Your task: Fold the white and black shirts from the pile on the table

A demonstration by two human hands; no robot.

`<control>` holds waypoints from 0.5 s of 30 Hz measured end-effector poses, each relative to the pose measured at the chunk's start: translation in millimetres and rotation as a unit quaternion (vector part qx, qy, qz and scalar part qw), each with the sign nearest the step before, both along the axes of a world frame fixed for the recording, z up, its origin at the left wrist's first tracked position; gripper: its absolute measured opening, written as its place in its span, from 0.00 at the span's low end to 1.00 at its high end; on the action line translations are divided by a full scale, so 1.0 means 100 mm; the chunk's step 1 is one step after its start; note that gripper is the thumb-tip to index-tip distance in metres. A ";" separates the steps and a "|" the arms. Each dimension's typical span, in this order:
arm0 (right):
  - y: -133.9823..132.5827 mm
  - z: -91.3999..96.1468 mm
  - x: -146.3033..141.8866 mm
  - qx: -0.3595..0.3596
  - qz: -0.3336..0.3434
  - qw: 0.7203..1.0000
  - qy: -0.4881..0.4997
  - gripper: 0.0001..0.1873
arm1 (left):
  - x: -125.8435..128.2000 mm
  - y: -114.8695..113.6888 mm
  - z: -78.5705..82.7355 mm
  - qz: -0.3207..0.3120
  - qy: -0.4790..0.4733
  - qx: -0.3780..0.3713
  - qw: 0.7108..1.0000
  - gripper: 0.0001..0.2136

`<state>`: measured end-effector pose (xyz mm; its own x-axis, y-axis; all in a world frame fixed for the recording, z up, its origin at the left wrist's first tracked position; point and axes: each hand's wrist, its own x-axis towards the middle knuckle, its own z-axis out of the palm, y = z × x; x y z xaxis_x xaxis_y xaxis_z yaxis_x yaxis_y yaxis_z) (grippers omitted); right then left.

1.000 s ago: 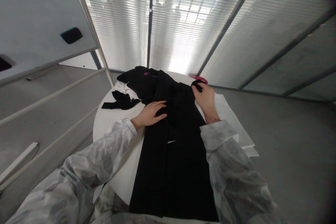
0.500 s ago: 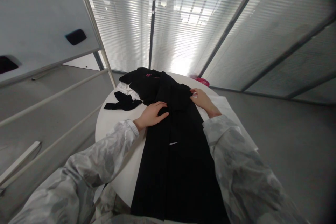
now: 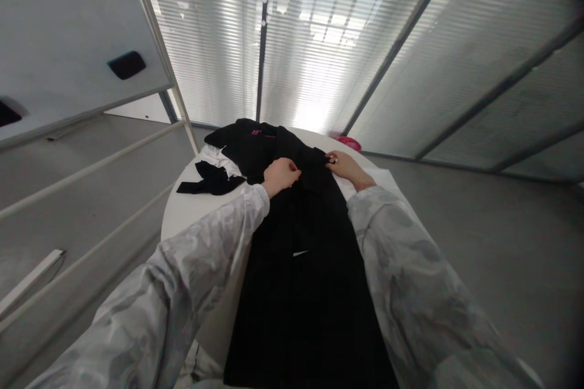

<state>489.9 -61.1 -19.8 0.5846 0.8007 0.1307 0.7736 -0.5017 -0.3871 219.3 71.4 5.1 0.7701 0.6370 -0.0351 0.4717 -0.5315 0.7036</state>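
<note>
A long black garment (image 3: 301, 267) with a small white mark lies lengthwise on a round white table (image 3: 191, 209) and hangs over its near edge. My left hand (image 3: 280, 174) rests on the garment's far part, fingers curled and pinching the cloth. My right hand (image 3: 343, 164) lies at the garment's far right edge, fingertips closed on the fabric there. Both arms wear pale camouflage sleeves.
More black clothing (image 3: 249, 140) with a pink label is heaped at the table's far side, over a white piece (image 3: 219, 157). White sheets (image 3: 387, 179) lie under my right arm. A pink object (image 3: 349, 143) sits behind. A white board on a frame (image 3: 68, 42) stands left; glass walls with blinds behind.
My left hand has moved forward from lying flat on the garment's middle to its far part, and has curled shut. My right hand has stayed at the far right edge.
</note>
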 end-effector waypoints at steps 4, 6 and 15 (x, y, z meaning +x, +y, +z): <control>-0.01 0.02 0.05 0.015 -0.010 0.999 -0.030 0.09 | -0.02 0.07 0.10 0.011 -0.045 0.095 0.994 0.06; 0.00 0.05 0.06 0.057 -0.016 0.997 -0.050 0.09 | -0.03 0.14 0.18 0.010 -0.057 0.123 0.991 0.07; 0.09 -0.01 -0.02 0.093 -0.086 0.990 0.063 0.28 | -0.01 0.38 0.18 0.006 -0.014 0.196 0.981 0.09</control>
